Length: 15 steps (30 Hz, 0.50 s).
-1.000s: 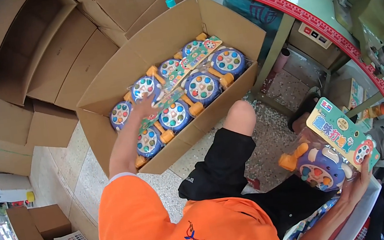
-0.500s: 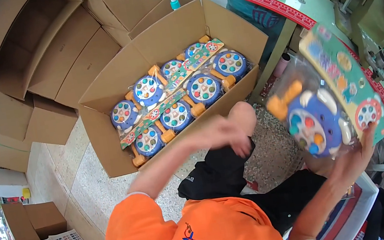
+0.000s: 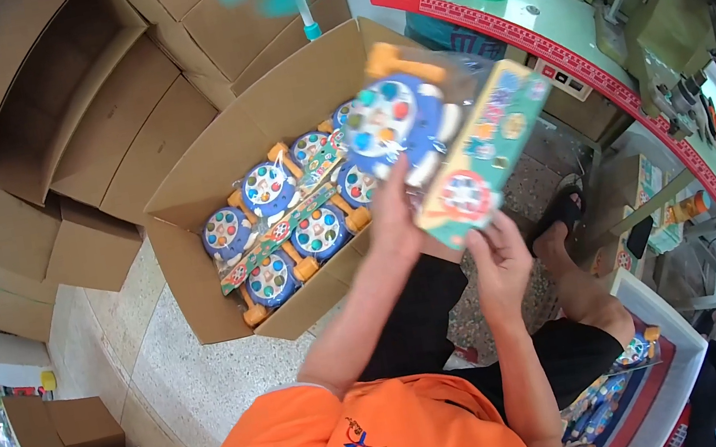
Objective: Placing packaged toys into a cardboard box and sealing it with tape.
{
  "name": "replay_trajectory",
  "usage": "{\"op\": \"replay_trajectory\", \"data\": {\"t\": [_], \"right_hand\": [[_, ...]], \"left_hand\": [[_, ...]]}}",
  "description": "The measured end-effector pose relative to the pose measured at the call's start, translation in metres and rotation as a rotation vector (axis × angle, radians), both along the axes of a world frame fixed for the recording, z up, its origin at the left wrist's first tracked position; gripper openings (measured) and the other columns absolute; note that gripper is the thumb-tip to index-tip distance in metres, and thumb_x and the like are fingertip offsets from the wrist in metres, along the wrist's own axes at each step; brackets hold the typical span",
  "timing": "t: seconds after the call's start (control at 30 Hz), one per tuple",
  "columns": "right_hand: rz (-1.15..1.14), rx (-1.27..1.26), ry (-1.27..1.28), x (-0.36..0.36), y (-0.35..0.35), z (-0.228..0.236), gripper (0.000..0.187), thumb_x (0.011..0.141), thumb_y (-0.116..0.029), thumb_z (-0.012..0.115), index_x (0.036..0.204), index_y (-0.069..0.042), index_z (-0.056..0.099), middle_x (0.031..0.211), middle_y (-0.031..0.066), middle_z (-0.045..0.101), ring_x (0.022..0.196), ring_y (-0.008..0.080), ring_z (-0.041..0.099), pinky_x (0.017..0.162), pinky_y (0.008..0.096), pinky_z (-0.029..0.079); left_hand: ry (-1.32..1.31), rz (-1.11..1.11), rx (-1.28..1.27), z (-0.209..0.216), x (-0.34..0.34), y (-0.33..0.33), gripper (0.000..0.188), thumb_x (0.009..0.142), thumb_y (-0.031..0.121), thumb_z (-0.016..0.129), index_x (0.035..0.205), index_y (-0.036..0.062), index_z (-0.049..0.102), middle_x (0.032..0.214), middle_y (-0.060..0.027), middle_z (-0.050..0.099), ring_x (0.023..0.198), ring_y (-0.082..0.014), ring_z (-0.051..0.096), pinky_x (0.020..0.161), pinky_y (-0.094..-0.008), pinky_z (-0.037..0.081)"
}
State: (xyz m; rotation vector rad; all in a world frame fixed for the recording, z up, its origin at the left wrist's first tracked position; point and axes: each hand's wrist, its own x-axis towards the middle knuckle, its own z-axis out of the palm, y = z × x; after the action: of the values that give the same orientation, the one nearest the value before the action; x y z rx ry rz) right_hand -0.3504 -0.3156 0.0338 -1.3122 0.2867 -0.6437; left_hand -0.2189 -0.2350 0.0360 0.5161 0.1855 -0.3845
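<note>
Above the open cardboard carton (image 3: 198, 277) of blue toys, both my left hand (image 3: 395, 218) and right hand (image 3: 500, 262) now clamp their fingers on the bagged toy pack (image 3: 438, 136), which has swung up from my right side toward the carton.

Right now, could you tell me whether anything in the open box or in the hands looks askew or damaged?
Nothing stands out. The packed toys lie flat in rows in the cardboard box, and both hands, left hand and right hand, hold one toy pack, tilted, above it.
</note>
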Motion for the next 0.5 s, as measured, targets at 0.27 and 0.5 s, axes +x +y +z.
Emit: {"op": "replay_trajectory", "data": {"t": [0.27, 0.5], "right_hand": [[0.042, -0.147, 0.233, -0.023, -0.056, 0.001, 0.023, 0.1, -0.01, 0.058, 0.119, 0.002, 0.065, 0.103, 0.0103, 0.072, 0.094, 0.0142, 0.067, 0.078, 0.0263, 0.053], [-0.202, -0.15, 0.313, -0.081, -0.127, -0.019, 0.022, 0.1, -0.012, 0.058, 0.117, 0.001, 0.066, 0.1, 0.0093, 0.072, 0.089, 0.0135, 0.067, 0.078, 0.0265, 0.052]], "left_hand": [[0.118, -0.053, 0.83, -0.191, 0.19, 0.205, 0.052, 0.091, 0.031, 0.069, 0.127, -0.0022, 0.052, 0.122, -0.0162, 0.06, 0.102, -0.0269, 0.062, 0.087, -0.0414, 0.052], [-0.784, 0.232, 1.902, -0.219, 0.154, 0.17, 0.057, 0.084, 0.03, 0.071, 0.127, -0.0036, 0.054, 0.125, -0.0243, 0.058, 0.11, -0.041, 0.058, 0.098, -0.0487, 0.046]]}}
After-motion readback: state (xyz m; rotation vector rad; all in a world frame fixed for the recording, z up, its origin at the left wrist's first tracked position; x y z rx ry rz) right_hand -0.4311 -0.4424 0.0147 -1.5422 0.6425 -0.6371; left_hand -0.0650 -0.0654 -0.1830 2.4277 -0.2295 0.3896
